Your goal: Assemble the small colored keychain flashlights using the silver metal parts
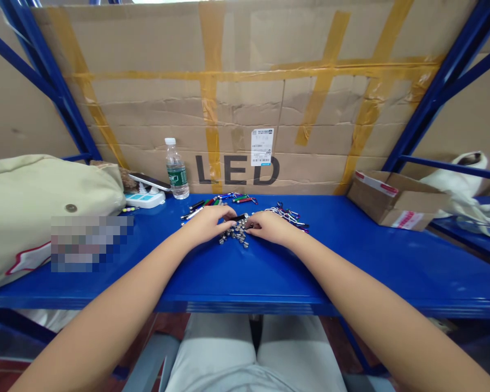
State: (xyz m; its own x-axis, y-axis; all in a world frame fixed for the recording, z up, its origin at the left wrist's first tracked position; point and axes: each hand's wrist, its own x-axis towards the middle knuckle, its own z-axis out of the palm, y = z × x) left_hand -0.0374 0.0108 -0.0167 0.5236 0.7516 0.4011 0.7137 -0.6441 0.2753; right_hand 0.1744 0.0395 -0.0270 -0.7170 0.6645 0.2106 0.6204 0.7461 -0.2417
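Note:
My left hand (213,222) is closed, its thumb and fingers pinching a short black tube (239,218) with a silver end that points to the right. Close beside it, my right hand (269,226) has its fingertips pressed together at the edge of a pile of small silver metal pieces (237,235). Whatever the right fingers pinch is too small to make out. Behind the hands lie several coloured metal tubes (245,200), some with clips. White cords with small clips (288,215) lie behind my right hand.
The blue table (245,277) backs onto a taped cardboard sheet (159,114). A water bottle (177,171), a white power strip (147,200) and a cream bag (44,190) stand left. An open cardboard box (392,198) sits right, between blue metal posts (428,117).

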